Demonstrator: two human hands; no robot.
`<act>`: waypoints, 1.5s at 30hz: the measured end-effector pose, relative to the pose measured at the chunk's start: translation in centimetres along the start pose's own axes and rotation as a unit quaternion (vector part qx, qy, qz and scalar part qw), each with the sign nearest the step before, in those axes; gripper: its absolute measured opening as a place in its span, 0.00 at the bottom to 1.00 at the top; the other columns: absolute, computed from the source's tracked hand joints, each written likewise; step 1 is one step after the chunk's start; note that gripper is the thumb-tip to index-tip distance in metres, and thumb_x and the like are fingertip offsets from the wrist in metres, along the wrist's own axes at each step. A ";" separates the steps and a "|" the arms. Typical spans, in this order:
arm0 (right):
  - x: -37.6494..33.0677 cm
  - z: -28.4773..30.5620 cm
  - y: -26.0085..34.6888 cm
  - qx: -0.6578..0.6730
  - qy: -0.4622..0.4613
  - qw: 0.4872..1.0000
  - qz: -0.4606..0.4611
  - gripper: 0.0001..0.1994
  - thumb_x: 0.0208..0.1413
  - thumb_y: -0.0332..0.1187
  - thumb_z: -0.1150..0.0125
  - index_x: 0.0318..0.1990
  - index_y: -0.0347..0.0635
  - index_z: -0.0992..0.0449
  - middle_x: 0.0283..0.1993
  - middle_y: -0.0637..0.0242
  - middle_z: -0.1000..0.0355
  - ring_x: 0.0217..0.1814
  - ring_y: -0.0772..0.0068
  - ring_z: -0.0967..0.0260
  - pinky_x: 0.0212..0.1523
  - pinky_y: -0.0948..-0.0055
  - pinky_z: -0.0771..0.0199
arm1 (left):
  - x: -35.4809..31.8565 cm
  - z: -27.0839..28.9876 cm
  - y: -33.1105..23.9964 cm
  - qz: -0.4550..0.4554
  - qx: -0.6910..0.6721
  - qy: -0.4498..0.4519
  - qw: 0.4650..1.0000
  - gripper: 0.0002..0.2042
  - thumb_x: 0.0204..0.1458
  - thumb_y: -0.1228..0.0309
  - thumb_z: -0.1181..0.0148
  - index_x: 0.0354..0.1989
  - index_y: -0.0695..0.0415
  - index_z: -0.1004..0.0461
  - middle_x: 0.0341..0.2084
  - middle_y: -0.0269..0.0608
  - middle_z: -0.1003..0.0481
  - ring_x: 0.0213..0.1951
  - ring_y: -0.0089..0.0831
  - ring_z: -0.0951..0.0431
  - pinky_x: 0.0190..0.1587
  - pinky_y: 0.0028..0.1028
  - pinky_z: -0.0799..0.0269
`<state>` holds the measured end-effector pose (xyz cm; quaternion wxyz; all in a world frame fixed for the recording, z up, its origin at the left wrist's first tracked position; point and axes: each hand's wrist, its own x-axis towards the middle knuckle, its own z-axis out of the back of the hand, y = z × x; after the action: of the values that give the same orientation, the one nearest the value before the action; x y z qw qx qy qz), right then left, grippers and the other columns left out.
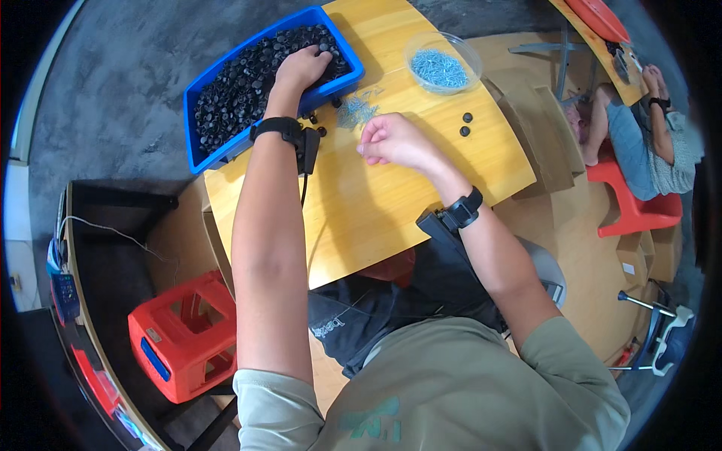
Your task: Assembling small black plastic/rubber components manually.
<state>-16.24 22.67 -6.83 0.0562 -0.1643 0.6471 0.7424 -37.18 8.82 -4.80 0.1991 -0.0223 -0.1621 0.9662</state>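
My left hand (302, 68) reaches into the blue bin (351, 74), which is heaped with small round black plastic caps (233, 96). Its fingers curl down among the caps, and their tips are partly hidden. Over the yellow table (361, 218), my right hand (395, 141) is closed in a pinch; anything between the fingertips is too small to make out. Just beyond it lies a loose pile of thin silvery screws (356, 111). A few black caps (321, 131) rest beside the bin, close to my left wrist.
A clear round tub (440, 66) of screws stands at the table's far right. Two black caps (465, 125) lie near the right edge. Cardboard (530, 128) leans beside the table. A red stool (184, 338) stands at left. Another person (647, 143) sits at the right.
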 end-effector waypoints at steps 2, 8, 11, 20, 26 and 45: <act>-0.1 0.1 0.0 0.004 0.001 1.000 0.001 0.06 0.51 0.29 0.36 0.32 0.41 0.28 0.27 0.70 0.26 0.28 0.80 0.28 0.29 0.80 0.29 | -0.4 0.0 -0.4 -0.004 -0.010 0.001 1.000 0.25 0.55 0.49 0.54 0.53 0.54 0.28 0.49 0.52 0.27 0.53 0.47 0.28 0.56 0.39 0.35; 0.0 0.4 -0.2 -0.014 -0.004 1.000 0.005 0.07 0.51 0.30 0.36 0.32 0.40 0.28 0.27 0.69 0.26 0.29 0.79 0.26 0.30 0.79 0.28 | -1.0 0.6 -1.2 -0.024 0.006 0.020 1.000 0.23 0.57 0.48 0.54 0.47 0.53 0.24 0.43 0.52 0.24 0.49 0.48 0.26 0.53 0.40 0.32; 0.0 0.1 0.1 -0.006 0.004 1.000 0.002 0.06 0.51 0.29 0.36 0.32 0.40 0.29 0.27 0.68 0.26 0.28 0.79 0.26 0.30 0.79 0.28 | -0.8 1.2 -0.6 -0.013 -0.001 0.011 1.000 0.22 0.57 0.49 0.53 0.46 0.53 0.23 0.42 0.53 0.23 0.48 0.49 0.25 0.51 0.42 0.31; 0.3 0.3 -1.4 0.032 -0.007 0.999 0.039 0.05 0.49 0.27 0.36 0.30 0.37 0.27 0.26 0.64 0.25 0.26 0.77 0.26 0.26 0.78 0.28 | -2.3 6.0 -0.4 -0.024 -0.201 -0.047 0.978 0.23 0.58 0.52 0.51 0.28 0.64 0.27 0.18 0.44 0.28 0.25 0.35 0.27 0.32 0.31 0.32; 0.3 0.4 -1.1 0.012 0.009 0.999 0.040 0.05 0.51 0.27 0.37 0.32 0.40 0.28 0.27 0.67 0.25 0.28 0.78 0.26 0.28 0.80 0.29 | -10.0 7.9 -0.5 -0.017 -0.246 -0.071 0.967 0.21 0.59 0.57 0.51 0.22 0.64 0.30 0.14 0.36 0.34 0.20 0.23 0.34 0.26 0.27 0.37; 0.0 0.1 -0.9 0.016 -0.001 0.999 0.049 0.06 0.49 0.27 0.36 0.30 0.38 0.28 0.26 0.64 0.25 0.28 0.77 0.27 0.29 0.79 0.27 | -21.1 -1.1 0.2 0.070 0.085 -0.157 0.981 0.16 0.61 0.57 0.55 0.36 0.59 0.30 0.30 0.56 0.27 0.30 0.53 0.24 0.34 0.45 0.28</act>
<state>-16.04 22.94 -7.65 0.0230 -0.1305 0.6661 0.7340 -17.73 0.68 -6.36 0.1041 0.1357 -0.1064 0.9795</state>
